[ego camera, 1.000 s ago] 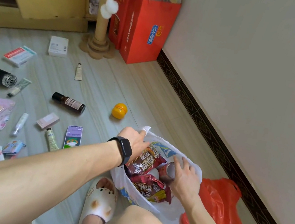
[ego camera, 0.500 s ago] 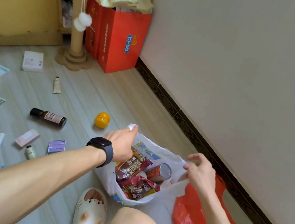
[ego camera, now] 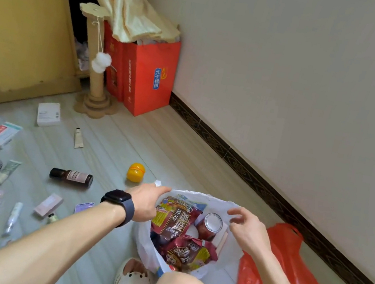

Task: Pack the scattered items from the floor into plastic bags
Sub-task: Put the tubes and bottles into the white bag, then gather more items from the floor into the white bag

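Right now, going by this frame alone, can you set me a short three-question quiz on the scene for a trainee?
1. True or false: the can lies in the red bag.
2. What does the left hand grip? A: the white bag. B: the can. C: nothing.
3. Which wrist bears the watch?

Key: 1 false, it lies in the white bag among the snack packs. 2 A, at the rim. 3 the left.
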`<move>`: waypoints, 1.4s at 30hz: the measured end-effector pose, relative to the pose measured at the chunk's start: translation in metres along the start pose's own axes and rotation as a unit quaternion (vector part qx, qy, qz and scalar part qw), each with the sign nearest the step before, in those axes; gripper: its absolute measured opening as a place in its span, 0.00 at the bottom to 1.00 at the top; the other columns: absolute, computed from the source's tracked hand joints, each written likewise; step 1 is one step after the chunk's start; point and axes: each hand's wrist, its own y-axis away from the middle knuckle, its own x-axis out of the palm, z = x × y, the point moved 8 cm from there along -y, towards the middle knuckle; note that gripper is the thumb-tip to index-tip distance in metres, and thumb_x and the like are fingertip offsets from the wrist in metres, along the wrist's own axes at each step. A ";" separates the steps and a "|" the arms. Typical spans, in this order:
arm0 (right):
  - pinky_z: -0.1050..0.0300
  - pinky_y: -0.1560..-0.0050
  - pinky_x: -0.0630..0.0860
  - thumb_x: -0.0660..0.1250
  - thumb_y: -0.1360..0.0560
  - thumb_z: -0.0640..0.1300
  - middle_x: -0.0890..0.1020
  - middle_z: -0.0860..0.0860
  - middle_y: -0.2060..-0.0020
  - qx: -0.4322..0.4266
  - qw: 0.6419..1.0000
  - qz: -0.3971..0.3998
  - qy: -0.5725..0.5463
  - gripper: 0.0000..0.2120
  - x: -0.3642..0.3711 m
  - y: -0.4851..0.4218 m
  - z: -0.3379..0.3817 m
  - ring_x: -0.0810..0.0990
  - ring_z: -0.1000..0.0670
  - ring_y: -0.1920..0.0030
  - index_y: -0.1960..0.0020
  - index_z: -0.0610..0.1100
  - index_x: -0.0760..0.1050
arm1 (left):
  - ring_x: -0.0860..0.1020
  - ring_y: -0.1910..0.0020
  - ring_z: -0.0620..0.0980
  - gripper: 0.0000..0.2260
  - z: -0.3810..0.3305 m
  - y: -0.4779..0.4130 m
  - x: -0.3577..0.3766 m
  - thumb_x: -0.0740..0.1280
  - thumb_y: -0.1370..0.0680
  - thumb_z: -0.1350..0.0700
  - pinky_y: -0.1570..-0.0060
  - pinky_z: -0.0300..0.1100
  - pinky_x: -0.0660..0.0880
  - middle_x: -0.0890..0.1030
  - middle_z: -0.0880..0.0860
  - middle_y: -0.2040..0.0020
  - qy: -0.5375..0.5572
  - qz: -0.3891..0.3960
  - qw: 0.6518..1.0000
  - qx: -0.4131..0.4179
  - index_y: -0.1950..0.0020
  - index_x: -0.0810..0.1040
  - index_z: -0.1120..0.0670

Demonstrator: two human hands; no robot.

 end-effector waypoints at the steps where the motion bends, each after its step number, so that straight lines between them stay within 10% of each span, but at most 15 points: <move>1: 0.55 0.48 0.77 0.63 0.30 0.44 0.82 0.61 0.55 -0.004 1.000 0.008 0.018 0.16 0.002 0.003 -0.001 0.81 0.52 0.50 0.50 0.64 0.76 | 0.75 0.36 0.56 0.33 -0.003 0.001 0.000 0.61 0.26 0.63 0.44 0.46 0.77 0.73 0.54 0.30 -0.011 0.009 1.000 0.010 0.23 0.60 0.44; 8: 0.52 0.48 0.75 0.63 0.27 0.59 0.77 0.53 0.43 -0.039 0.988 -0.032 0.144 0.22 -0.007 0.027 0.012 0.78 0.47 0.43 0.33 0.65 0.69 | 0.79 0.45 0.54 0.28 -0.006 0.012 -0.006 0.64 0.23 0.44 0.60 0.41 0.74 0.81 0.53 0.42 -0.099 0.012 0.994 0.037 0.25 0.59 0.33; 13: 0.50 0.39 0.73 0.61 0.24 0.60 0.70 0.54 0.33 -0.112 0.957 -0.128 0.234 0.20 -0.030 0.049 0.063 0.67 0.47 0.34 0.33 0.64 0.69 | 0.76 0.38 0.56 0.27 0.022 0.024 -0.049 0.56 0.23 0.33 0.47 0.46 0.74 0.79 0.52 0.38 -0.102 -0.074 0.992 -0.020 0.25 0.60 0.36; 27: 0.58 0.33 0.68 0.63 0.21 0.56 0.74 0.59 0.32 -0.532 0.820 0.079 0.195 0.23 0.138 0.084 0.317 0.69 0.53 0.30 0.27 0.62 0.64 | 0.60 0.25 0.58 0.31 0.313 0.237 -0.076 0.61 0.23 0.38 0.29 0.53 0.61 0.50 0.51 0.20 -0.031 -0.178 0.915 -0.361 0.22 0.56 0.40; 37: 0.52 0.36 0.73 0.60 0.22 0.55 0.67 0.55 0.26 -0.493 0.726 0.244 0.414 0.29 0.333 0.030 0.353 0.69 0.48 0.29 0.23 0.60 0.56 | 0.53 0.23 0.57 0.33 0.453 0.326 0.116 0.61 0.26 0.38 0.29 0.55 0.58 0.45 0.49 0.20 0.091 -0.082 0.842 -0.525 0.22 0.54 0.39; 42: 0.53 0.40 0.75 0.61 0.24 0.55 0.73 0.51 0.32 -0.442 0.742 0.268 0.427 0.29 0.411 -0.033 0.381 0.76 0.47 0.37 0.24 0.59 0.59 | 0.48 0.22 0.58 0.37 0.504 0.318 0.164 0.59 0.26 0.35 0.28 0.57 0.57 0.45 0.50 0.20 0.124 -0.077 0.803 -0.578 0.22 0.44 0.38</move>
